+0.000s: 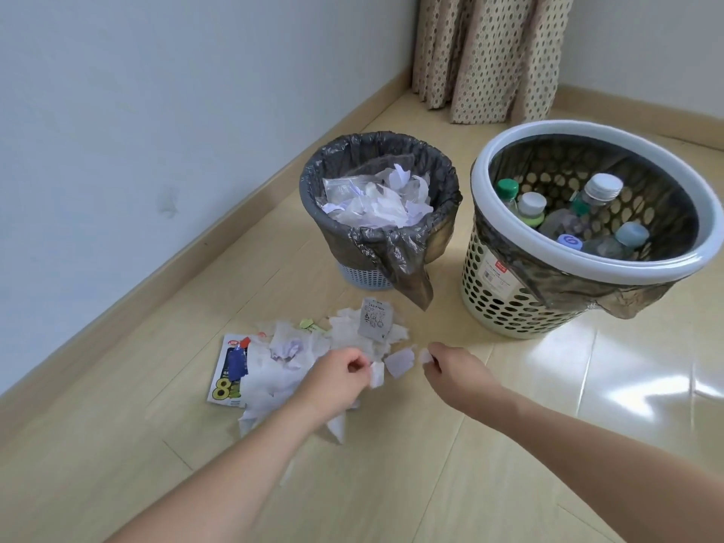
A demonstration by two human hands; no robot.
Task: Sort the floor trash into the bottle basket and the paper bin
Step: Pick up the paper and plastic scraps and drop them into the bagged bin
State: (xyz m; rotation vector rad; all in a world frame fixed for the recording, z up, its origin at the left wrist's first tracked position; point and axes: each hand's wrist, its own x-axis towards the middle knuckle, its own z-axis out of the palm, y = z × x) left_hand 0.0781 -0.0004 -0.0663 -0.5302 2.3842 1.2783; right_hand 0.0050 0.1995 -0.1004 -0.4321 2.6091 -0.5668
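Observation:
A heap of paper scraps (286,362) lies on the wood floor, with a printed leaflet (229,372) at its left and a grey printed card (375,318) at its far side. My left hand (337,376) pinches a small white scrap (377,374) at the heap's right edge. My right hand (450,366) pinches another small white scrap (425,356). A pale loose piece (399,362) lies between the hands. Behind stand the paper bin (313,190), lined with a grey bag and full of crumpled paper, and the cream bottle basket (509,307) holding several bottles.
A white wall with a wooden skirting board (188,256) runs along the left. A dotted beige curtain (489,52) hangs in the far corner. Bare floor (431,484) lies under my forearms and glossy floor to the right of the basket.

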